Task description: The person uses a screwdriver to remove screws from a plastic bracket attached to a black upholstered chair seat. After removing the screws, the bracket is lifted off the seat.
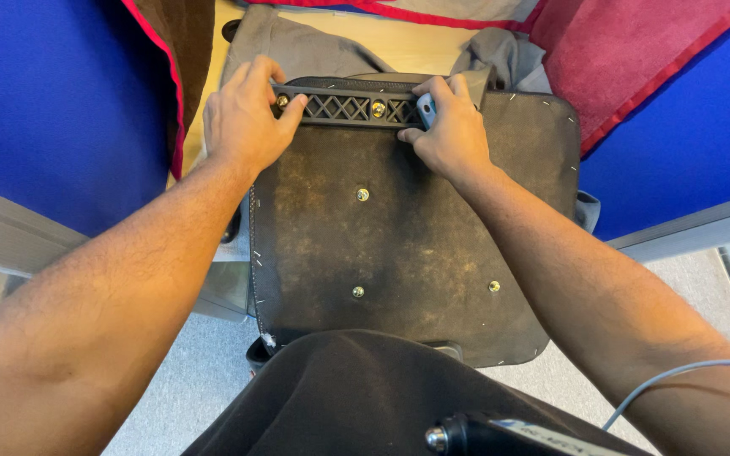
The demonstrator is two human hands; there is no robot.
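Black lattice bracket (344, 108) gripped by both hands on dark board (399, 245).

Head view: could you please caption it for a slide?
Both hands, left hand and right hand, grip a black lattice bracket on a dark panel.

Blue partition walls (52, 101) stand on both sides — edged in red at the top. Below lies pale grey carpet (187, 371). A light wooden desk (399, 38) shows between draped grey cloth (297, 46).
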